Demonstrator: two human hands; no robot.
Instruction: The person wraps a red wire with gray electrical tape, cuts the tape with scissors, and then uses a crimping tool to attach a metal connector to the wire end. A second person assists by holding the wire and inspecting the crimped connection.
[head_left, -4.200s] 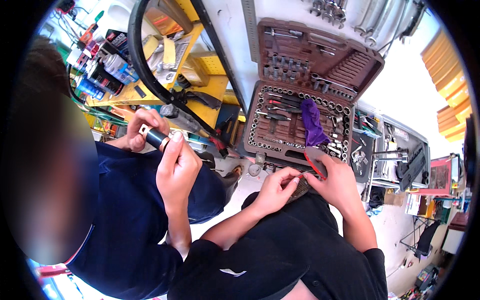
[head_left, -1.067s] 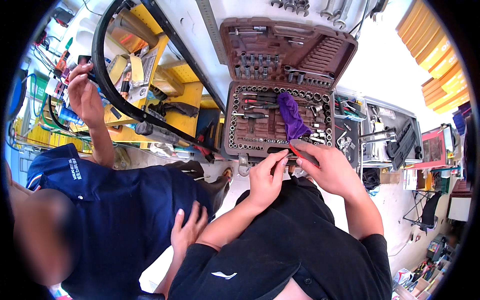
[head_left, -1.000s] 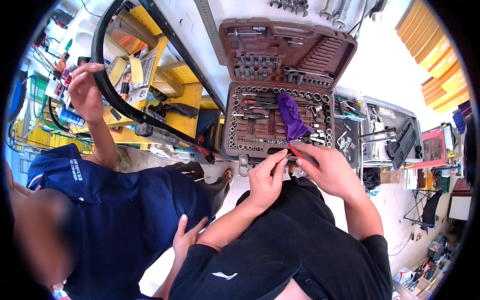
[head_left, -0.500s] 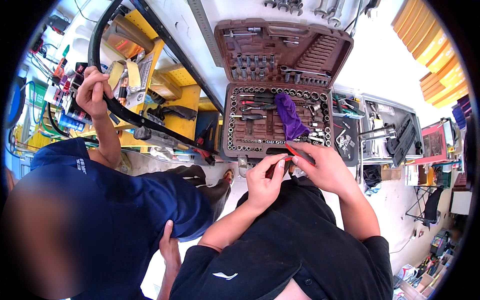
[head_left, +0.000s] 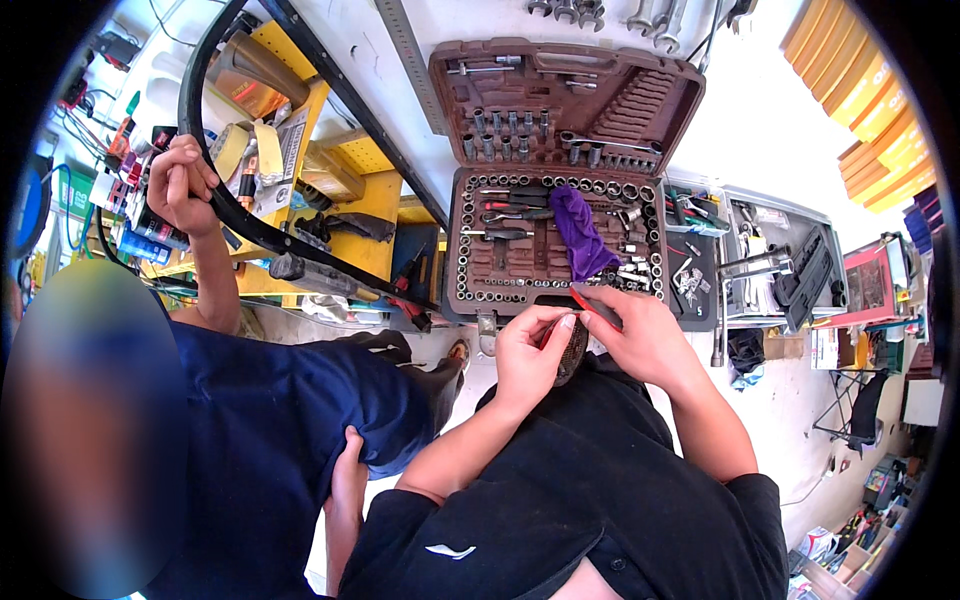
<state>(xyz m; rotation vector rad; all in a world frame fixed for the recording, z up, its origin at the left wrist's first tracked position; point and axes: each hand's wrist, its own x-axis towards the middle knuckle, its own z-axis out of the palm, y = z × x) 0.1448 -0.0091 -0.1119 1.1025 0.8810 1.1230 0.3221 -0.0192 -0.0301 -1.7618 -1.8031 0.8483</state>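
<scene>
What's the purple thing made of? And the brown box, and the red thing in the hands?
Purple cloth: soft-looking, matt fabric, because it lies in folds. Brown case: probably dull plastic, with moulded-looking hollows. Red-edged thing: bright red, maybe plastic, but too covered to tell.

Wears black shirt with short sleeves. Bears slim white curved mark on left chest. Shows dark round buttons beside open neckline. Leaves forearms and hands bare.

Purple cloth, brown case — held piece seemingly red.
</scene>
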